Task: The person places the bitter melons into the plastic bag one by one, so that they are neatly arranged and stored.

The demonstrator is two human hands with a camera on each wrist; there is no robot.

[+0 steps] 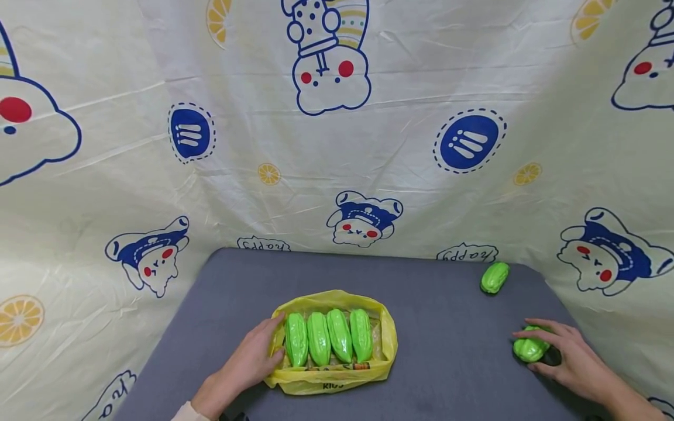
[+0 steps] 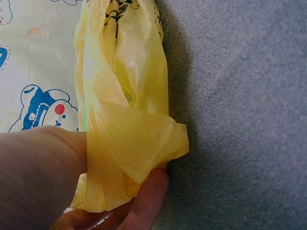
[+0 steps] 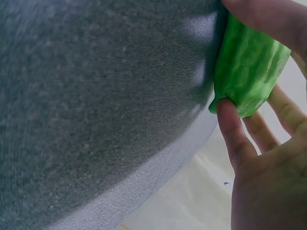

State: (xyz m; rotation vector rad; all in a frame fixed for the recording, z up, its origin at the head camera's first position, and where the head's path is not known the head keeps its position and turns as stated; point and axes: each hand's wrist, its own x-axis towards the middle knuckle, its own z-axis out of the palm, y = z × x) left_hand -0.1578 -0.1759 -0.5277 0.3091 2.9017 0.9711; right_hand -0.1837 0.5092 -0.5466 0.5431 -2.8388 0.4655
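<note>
Gripping yellow bag [image 1: 300, 383] with left hand [image 1: 253, 356]; now holding near green gourd [image 1: 529, 349] in right hand [image 1: 576, 356], fingers curled, well right of bag; counting four gourds [image 1: 318, 339] already inside bag, seemingly most of packing; leaving two outside, with far gourd [image 1: 495, 278] untouched, beyond bag to right.

Left hand [image 1: 251, 355] at yellow bag [image 1: 391, 339] of four green gourds [image 1: 319, 339], right hand [image 1: 574, 358] apparently around another gourd [image 1: 530, 350]
</note>
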